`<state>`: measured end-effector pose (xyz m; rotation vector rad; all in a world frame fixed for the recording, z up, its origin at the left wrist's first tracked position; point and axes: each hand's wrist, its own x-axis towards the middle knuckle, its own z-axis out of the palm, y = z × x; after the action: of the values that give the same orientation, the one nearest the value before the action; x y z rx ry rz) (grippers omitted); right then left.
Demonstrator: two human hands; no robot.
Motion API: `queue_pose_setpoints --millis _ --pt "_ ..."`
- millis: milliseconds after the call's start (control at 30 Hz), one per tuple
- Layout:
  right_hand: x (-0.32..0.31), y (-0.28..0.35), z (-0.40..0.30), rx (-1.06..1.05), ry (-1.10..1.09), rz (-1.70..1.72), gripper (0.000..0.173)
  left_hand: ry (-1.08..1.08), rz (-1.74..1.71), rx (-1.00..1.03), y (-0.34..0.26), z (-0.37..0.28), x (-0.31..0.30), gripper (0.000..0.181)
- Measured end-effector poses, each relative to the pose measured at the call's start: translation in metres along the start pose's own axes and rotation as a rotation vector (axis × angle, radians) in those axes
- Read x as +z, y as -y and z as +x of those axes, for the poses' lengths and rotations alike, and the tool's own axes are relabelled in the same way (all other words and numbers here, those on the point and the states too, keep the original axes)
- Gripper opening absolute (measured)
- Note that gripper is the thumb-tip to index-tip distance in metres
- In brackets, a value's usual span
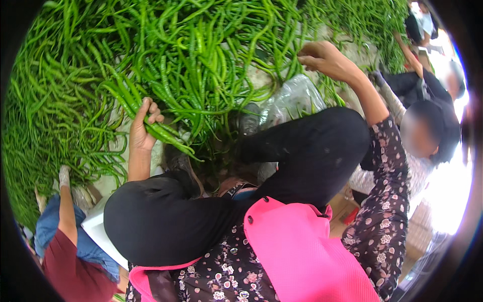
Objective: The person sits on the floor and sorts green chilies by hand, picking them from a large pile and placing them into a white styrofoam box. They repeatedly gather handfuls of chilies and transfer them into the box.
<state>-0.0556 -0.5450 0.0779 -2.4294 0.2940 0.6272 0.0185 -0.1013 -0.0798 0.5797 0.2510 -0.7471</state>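
A small bunch of long green chili peppers (128,99) is gripped in my left hand (145,122), above my bent left knee. My right hand (320,60) is at the upper right, over the edge of the large pile of green chili peppers (203,56); its fingers are bent, and whether they pinch a pepper cannot be told. Below that hand, a clear plastic bag (292,96) lies by my raised right knee, with some peppers beside it. Loose peppers lie on the floor between my shoes.
At the lower left a co-worker in a dark red top (75,264) reaches to the pile with a gloved hand (64,176). Several other people are at the right. A white box (102,226) stands by my left leg, and cardboard boxes (417,226) are at the lower right.
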Motion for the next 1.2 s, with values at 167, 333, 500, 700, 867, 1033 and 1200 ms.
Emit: queue_pose_setpoints --millis 167,333,500,700,867,1033,1200 --pt "0.057 0.072 0.109 -0.417 0.028 -0.396 0.028 -0.074 -0.09 0.042 0.002 -0.002 -0.005 0.012" --pt "0.121 0.083 0.212 -0.097 -0.379 0.006 0.031 -0.107 -0.085 0.039 0.003 0.0 -0.003 0.015" --pt "0.174 0.097 0.238 0.083 -0.385 0.017 0.042 -0.121 0.0 0.019 0.008 0.002 0.003 0.014" --pt "0.157 0.092 0.153 -0.037 -0.624 0.505 0.028 -0.097 0.101 0.062 0.005 0.002 0.008 0.02" --pt "0.153 0.188 0.067 -0.241 -0.446 0.792 0.022 -0.075 0.276 0.11 0.0 0.0 0.061 0.029" --pt "0.159 0.175 0.092 -0.334 -0.116 0.861 0.025 0.022 0.388 0.033 0.004 -0.01 0.059 0.041" --pt "0.134 0.044 0.201 0.006 -0.729 0.555 0.028 -0.019 0.157 -0.031 0.008 -0.008 0.013 0.038"
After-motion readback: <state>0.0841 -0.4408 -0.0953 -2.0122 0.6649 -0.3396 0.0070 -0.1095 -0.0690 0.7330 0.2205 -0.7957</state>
